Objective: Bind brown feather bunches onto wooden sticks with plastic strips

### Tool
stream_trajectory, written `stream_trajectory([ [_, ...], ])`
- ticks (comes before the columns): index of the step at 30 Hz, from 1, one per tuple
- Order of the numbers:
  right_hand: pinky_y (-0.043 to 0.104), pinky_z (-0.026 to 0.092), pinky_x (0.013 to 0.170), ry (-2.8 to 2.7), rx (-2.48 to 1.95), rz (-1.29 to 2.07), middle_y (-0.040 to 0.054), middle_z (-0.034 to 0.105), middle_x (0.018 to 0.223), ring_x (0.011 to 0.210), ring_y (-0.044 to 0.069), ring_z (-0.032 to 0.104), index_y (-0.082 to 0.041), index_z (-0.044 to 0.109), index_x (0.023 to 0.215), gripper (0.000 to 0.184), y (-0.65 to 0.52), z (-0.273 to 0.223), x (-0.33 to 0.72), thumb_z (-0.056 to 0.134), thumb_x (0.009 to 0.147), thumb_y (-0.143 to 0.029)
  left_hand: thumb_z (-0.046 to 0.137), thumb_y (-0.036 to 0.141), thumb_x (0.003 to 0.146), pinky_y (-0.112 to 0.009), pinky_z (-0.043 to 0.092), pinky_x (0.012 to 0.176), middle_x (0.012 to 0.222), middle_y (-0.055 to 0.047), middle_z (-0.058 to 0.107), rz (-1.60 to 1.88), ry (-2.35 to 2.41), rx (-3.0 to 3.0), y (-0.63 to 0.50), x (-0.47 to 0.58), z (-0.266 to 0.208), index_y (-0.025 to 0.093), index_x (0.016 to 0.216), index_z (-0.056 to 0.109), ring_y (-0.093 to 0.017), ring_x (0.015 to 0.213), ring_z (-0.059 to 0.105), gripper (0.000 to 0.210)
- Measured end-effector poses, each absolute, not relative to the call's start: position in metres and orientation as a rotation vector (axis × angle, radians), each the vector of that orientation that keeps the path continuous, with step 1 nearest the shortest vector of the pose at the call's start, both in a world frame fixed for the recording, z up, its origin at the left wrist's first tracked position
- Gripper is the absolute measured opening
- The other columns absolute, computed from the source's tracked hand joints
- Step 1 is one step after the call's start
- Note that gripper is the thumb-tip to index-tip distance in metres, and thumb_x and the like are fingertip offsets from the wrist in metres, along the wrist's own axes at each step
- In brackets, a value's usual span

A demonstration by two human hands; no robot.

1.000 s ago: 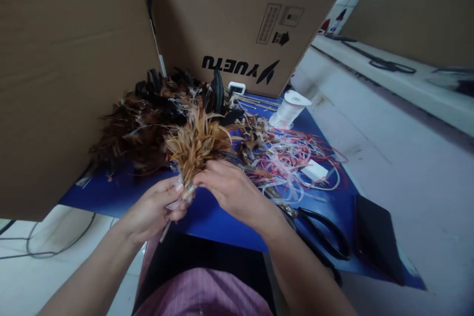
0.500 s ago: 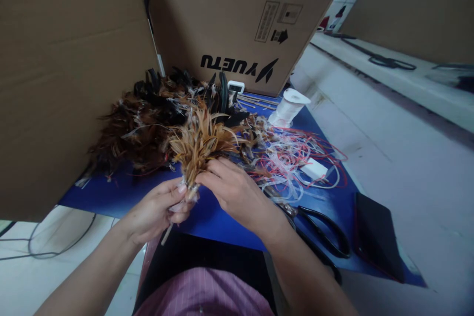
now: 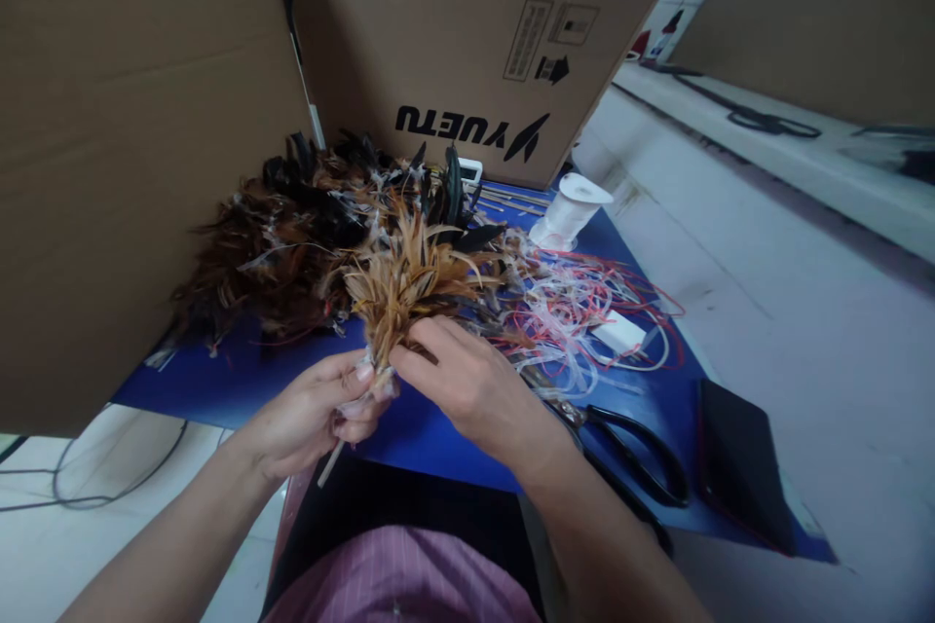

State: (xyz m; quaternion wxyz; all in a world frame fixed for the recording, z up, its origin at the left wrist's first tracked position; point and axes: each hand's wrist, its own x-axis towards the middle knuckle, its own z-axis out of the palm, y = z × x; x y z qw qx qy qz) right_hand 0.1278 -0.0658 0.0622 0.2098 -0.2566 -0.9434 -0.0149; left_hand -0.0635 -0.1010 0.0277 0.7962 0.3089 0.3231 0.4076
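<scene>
A fan of tan and brown feathers is bunched around a thin stick, whose bare end sticks out at the lower left. My left hand is closed around the wrapped base, thumb on top, with a whitish wrapping partly showing between the fingers. From the other side, my right hand has its fingers bent and pressed against the lower feathers just above the binding. Its fingertips are partly hidden by the plumes. Behind the bunch lies a heap of dark and brown feathers.
On the blue tabletop are a white spool, tangled pink and clear ties, a white block, black-handled scissors and a dark flat device. Large cardboard panels stand behind and to the left.
The feather bunch has shifted slightly right, together with the fingers of both hands. Both hands keep about the same hold, and the things on the table stay put.
</scene>
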Motion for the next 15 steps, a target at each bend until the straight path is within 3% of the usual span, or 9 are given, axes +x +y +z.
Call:
stream_trajectory([
  [10, 0.031, 0.042, 0.066, -2.555, -0.623, -0.371, 0.0064, 0.055, 0.079, 0.077, 0.018, 0.047, -0.015, 0.064, 0.099, 0.025, -0.066, 0.052, 0.126, 0.039, 0.096, -0.017, 0.059, 0.03, 0.085, -0.018, 0.017, 0.043, 0.059, 0.004, 0.034, 0.83, 0.751, 0.715, -0.1, -0.063, 0.027, 0.013, 0.073, 0.057, -0.005, 0.049, 0.021, 0.021],
  [15, 0.032, 0.048, 0.073, -2.476, -0.672, -0.124, 0.0076, 0.059, 0.086, 0.083, 0.018, 0.053, -0.015, 0.063, 0.102, 0.024, -0.065, 0.041, 0.125, 0.04, 0.095, -0.016, 0.064, 0.031, 0.082, -0.02, 0.019, 0.044, 0.062, 0.003, 0.038, 0.892, 0.801, 0.724, -0.099, -0.058, 0.025, 0.013, 0.073, 0.056, -0.005, 0.049, 0.025, 0.022],
])
